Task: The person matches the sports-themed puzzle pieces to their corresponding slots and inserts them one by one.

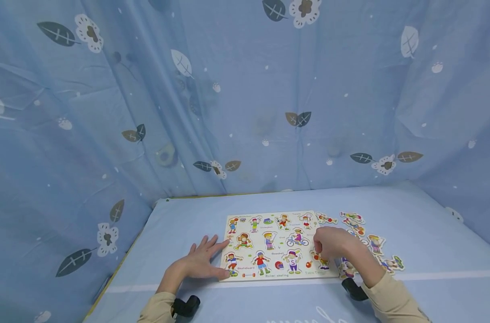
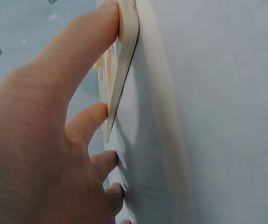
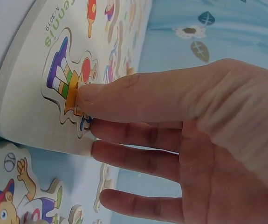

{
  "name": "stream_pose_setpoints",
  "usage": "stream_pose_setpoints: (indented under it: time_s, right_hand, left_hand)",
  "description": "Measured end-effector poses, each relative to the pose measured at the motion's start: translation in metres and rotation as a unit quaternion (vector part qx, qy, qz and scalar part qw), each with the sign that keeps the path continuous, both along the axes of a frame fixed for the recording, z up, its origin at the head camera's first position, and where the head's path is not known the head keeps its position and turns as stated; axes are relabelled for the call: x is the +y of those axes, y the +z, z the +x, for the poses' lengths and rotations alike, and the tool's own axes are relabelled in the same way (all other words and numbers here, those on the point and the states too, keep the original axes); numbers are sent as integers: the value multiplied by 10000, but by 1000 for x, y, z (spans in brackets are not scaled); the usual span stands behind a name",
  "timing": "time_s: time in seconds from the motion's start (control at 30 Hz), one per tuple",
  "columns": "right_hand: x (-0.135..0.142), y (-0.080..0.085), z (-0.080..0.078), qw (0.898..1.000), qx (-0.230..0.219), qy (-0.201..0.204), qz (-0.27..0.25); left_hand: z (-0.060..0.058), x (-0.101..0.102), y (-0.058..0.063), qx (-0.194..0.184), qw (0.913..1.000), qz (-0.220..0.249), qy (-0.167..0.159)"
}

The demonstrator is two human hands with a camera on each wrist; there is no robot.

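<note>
A pale wooden puzzle board (image 1: 245,261) with sports figures lies on the table. My left hand (image 1: 199,262) rests at its left edge, fingers spread. In the left wrist view, the thumb (image 2: 85,39) and index finger touch the board's rim, while the other fingers reach past it. Over the lower right corner is my right hand (image 1: 335,242), its thumb (image 3: 94,97) on the table tennis player puzzle piece (image 3: 61,84) and its index fingertip at the piece's edge. That piece lies at its matching recess. The other right fingers extend beyond the board's edge.
Several loose figure pieces lie right of the board, including a baseball player piece (image 1: 376,244) and a green-tipped piece (image 1: 392,263). Another loose piece (image 1: 346,268) sits close to the board's lower right corner, partly under the right wrist. A blue patterned curtain (image 1: 261,89) hangs behind the table.
</note>
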State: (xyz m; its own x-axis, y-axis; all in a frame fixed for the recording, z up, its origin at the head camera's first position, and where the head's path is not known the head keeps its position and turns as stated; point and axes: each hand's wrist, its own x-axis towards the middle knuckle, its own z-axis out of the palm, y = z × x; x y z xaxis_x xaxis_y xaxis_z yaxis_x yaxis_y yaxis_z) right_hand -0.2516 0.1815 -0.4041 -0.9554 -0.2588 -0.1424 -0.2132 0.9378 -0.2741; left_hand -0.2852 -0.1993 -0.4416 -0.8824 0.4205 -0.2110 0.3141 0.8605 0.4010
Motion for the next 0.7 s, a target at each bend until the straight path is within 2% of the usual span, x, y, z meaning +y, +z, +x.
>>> stream_pose_setpoints:
  time_s: [0.5,0.7]
  right_hand:
    - [8,5,-3,9982,-378,-131,-450]
    - [28,13,-11,9979,185,-343,-514]
  left_hand:
    - [-1,1,-2,-29,9999,-137,24]
    - [-1,1,-1,-42,9999,-127,24]
